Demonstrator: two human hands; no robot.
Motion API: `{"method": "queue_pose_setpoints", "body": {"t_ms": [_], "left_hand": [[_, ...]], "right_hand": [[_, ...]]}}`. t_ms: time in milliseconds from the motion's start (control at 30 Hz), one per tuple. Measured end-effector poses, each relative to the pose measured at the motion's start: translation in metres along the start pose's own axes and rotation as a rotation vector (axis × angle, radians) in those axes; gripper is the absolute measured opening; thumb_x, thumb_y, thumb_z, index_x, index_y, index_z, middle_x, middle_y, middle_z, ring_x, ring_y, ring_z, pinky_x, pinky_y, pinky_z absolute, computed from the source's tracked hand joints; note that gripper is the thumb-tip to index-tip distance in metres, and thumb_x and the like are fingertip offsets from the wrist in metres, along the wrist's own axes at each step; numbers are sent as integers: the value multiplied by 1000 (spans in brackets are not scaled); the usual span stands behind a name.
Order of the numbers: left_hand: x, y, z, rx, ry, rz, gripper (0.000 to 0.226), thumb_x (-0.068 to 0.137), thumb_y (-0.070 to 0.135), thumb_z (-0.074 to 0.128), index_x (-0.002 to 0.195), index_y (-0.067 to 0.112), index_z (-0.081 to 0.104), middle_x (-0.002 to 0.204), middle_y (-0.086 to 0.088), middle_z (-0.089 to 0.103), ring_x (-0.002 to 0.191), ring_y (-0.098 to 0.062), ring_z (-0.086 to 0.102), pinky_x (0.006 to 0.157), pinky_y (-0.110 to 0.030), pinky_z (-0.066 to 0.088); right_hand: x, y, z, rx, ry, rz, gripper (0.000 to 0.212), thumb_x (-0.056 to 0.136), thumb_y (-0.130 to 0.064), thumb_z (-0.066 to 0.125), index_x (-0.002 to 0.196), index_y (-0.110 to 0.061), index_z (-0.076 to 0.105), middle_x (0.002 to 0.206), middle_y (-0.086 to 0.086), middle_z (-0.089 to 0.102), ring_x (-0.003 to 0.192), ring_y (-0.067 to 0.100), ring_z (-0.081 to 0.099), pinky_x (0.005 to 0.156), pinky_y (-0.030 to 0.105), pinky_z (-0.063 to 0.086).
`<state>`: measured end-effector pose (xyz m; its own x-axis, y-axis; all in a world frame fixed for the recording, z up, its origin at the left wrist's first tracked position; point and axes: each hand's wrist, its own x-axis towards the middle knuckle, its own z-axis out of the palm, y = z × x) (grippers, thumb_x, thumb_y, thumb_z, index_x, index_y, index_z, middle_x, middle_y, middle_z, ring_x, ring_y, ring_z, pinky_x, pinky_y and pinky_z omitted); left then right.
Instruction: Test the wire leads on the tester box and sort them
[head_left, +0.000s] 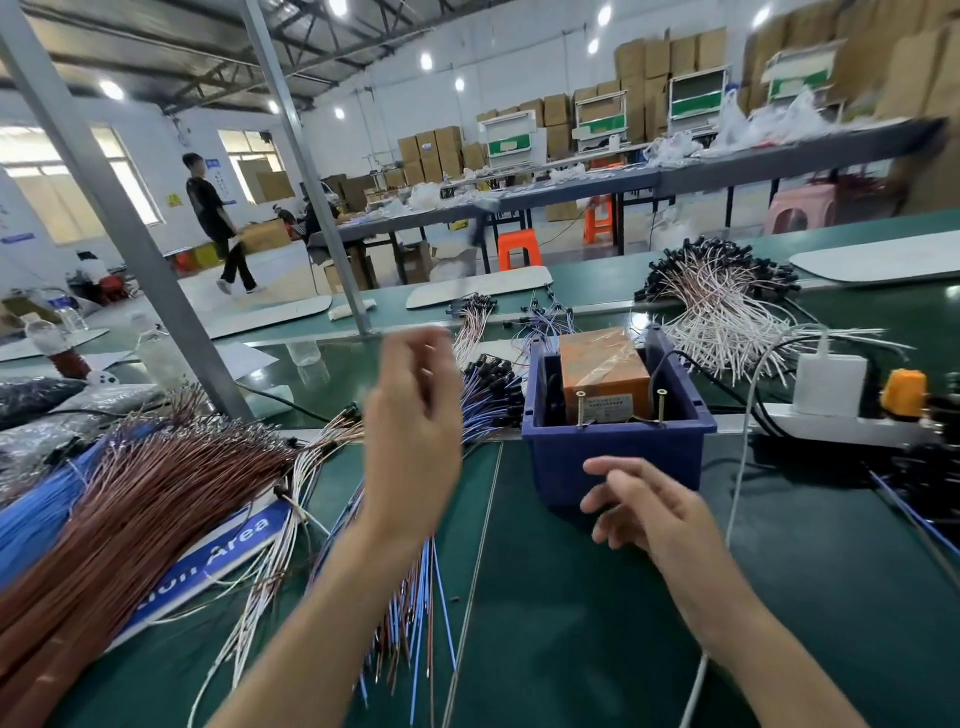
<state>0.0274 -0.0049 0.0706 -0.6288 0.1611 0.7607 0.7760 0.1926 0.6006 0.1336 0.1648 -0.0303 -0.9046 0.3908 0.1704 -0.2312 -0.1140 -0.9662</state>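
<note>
The tester is an orange box (605, 371) sitting in a dark blue bin (613, 457), with two upright screws (581, 410) at the bin's front rim. My right hand (641, 506) hovers just in front of the bin, fingers relaxed and spread, holding nothing. My left hand (415, 410) is raised left of the bin and blurred by motion. Its fingers are curled, and no wire shows in them. Under it lies a fan of blue and brown wire leads (415, 623). A pile of blue leads with black ends (491, 387) lies beside the bin.
A thick bundle of brown and blue wires (119, 514) covers the left of the green table (571, 623). White and brown leads (722, 306) are heaped behind the bin. A white power strip (831, 415) with plugs lies at right. A grey post (130, 228) rises at left.
</note>
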Motion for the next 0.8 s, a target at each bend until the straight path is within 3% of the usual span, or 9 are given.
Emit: {"method": "queue_pose_setpoints", "body": {"t_ms": [100,167,233,333,433,567,667,800], "left_hand": [[-50,17,33,170,-151,187,9,102,35,48,105,28,53,67,9,58,52,-11,51,47,-31,42],[-80,19,56,226,-227,283,12,100,27,53,103,20,62,70,6,64,56,-13,56,47,-31,44],[-103,17,72,240,-311,330,12,99,22,57,99,16,67,75,5,68,56,-13,57,46,-31,46],[-119,12,81,289,-399,416,8,98,21,60,98,19,68,71,7,64,55,-12,52,45,-28,43],[-121,4,80,308,-443,458,10,100,22,59,100,19,68,79,9,67,56,-11,55,47,-28,44],[-117,-12,71,309,-488,414,16,102,32,56,105,21,67,94,11,71,69,-8,67,56,-29,52],[-109,-23,62,364,-465,418,16,101,35,59,103,23,68,93,13,69,77,-7,66,64,-27,53],[-94,-38,44,528,-297,384,11,97,28,63,104,22,69,90,12,68,79,-11,60,74,-30,45]], "right_hand": [[0,-20,-8,424,-14,20,47,90,-54,47,102,-21,79,92,14,74,79,25,71,67,28,58],[-1,-27,-18,607,24,23,53,89,-59,45,101,-21,80,93,11,75,84,24,73,73,30,61],[-3,-33,-29,680,86,14,47,88,-57,51,101,-23,80,88,4,74,76,19,71,71,31,61],[-7,-37,-42,663,115,13,31,89,-48,59,100,-24,75,68,-6,52,49,9,44,48,23,47],[-8,-38,-49,598,94,29,24,96,-41,55,98,-22,70,58,-7,28,39,5,24,36,20,27],[-8,-37,-57,506,95,63,24,96,-38,57,98,-18,71,48,-7,20,35,5,18,33,21,21],[-8,-36,-60,487,127,53,23,95,-37,58,97,-17,71,46,-8,18,38,7,12,34,22,17],[-7,-35,-66,486,206,21,22,89,-40,62,90,-20,70,43,-10,17,43,11,4,35,21,15]]}}
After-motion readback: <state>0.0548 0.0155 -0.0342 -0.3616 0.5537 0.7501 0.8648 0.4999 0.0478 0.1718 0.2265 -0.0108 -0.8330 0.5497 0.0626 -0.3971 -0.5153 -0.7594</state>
